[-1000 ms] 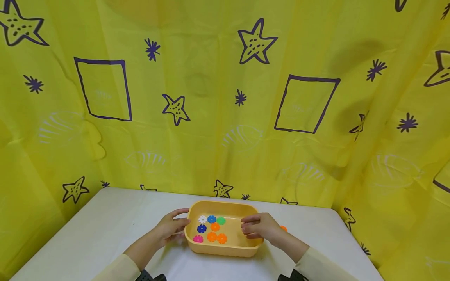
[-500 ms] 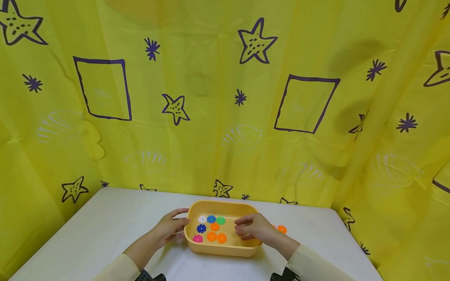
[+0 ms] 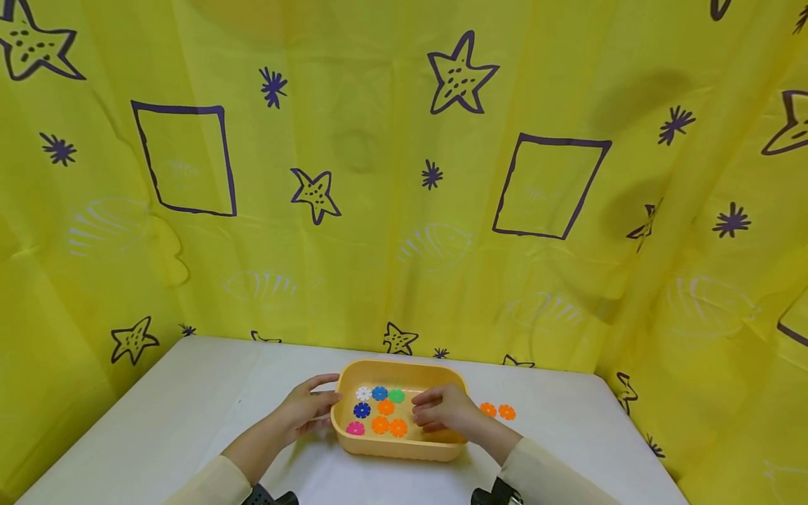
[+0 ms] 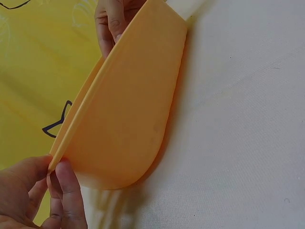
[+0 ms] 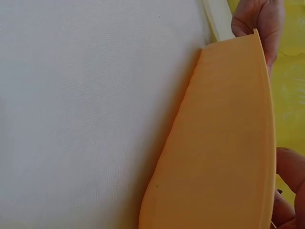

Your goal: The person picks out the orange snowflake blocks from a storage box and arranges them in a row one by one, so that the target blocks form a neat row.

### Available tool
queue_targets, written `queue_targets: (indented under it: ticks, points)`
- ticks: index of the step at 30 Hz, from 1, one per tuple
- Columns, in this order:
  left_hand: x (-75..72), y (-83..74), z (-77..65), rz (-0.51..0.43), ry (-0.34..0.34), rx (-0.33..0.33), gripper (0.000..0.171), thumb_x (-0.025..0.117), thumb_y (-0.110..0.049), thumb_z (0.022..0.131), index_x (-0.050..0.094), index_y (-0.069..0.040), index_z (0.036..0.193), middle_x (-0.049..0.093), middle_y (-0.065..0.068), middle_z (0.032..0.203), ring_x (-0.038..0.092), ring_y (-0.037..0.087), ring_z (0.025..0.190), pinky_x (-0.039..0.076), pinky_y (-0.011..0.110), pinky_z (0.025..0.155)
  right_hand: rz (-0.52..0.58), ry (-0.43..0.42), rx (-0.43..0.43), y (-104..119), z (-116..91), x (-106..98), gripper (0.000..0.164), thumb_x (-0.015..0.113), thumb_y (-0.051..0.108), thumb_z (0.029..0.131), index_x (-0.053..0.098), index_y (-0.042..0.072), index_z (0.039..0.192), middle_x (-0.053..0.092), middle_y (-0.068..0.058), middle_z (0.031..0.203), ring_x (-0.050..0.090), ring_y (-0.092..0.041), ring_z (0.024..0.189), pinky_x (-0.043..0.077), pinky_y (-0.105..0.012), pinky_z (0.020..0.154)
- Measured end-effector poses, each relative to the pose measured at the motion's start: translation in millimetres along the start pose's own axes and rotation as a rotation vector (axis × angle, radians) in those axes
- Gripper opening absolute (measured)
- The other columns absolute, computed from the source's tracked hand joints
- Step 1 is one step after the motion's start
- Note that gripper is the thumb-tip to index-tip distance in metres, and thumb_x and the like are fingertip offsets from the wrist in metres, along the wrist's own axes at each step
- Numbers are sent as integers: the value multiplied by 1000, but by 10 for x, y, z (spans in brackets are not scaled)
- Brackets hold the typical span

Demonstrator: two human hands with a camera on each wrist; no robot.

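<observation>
A yellow-orange plastic basin point(image 3: 429, 452) stands on the white table. My left hand point(image 3: 309, 409) pinches its left rim between thumb and fingers, as the left wrist view also shows at the basin's edge point(image 4: 76, 112). Inside lie notched plastic snowflake discs: white point(image 3: 363, 394), light blue point(image 3: 379, 393), green point(image 3: 395, 396), dark blue point(image 3: 362, 410), pink point(image 3: 355, 428) and three orange point(image 3: 398, 427). My right hand point(image 3: 447, 408) reaches over the right side into the basin, fingers loosely bent, right of the discs. No disc shows in it; the basin wall partly hides its fingers in the right wrist view.
Two more orange discs point(image 3: 507, 412) lie on the white table point(image 3: 555, 435), right of the basin. Behind and at both sides hangs a yellow curtain point(image 3: 366, 280) printed with starfish and frames.
My right hand has moved left, further into the basin, uncovering both orange discs on the table. My left hand keeps its hold on the rim; the discs in the basin look unmoved.
</observation>
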State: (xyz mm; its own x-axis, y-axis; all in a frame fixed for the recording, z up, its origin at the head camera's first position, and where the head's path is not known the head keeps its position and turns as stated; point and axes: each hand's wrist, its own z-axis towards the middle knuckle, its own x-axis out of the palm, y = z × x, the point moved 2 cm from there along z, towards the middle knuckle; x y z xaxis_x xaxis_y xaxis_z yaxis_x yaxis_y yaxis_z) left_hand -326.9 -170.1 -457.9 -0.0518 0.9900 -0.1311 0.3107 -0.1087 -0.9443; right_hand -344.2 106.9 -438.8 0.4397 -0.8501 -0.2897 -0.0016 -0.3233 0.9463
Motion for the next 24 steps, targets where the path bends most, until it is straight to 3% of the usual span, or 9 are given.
queue_targets:
  ticks: [7,18,24]
  points:
    - [5,-1,-5,-17,1,6,51,67,-14,93,50,-10,140,67,17,116,69,17,76,59,29,63,16,9,-11,-38,48,53,34,69,-5,85,60,-18,116,71,-22,98,72,-27,83,61,-42,74]
    - [5,-18,-18,-26,0,13,50,67,-13,92,50,-9,139,68,16,115,68,16,75,58,29,62,-31,-10,-36,-113,132,123,32,74,-4,81,65,-16,110,71,-9,85,71,-20,73,61,-37,71]
    - [10,-21,-28,-33,2,14,50,67,-12,92,50,-9,139,67,17,116,68,16,75,58,29,62,-62,-18,-35,-125,146,160,32,76,-3,80,66,-14,109,71,-9,87,70,-20,73,61,-36,70]
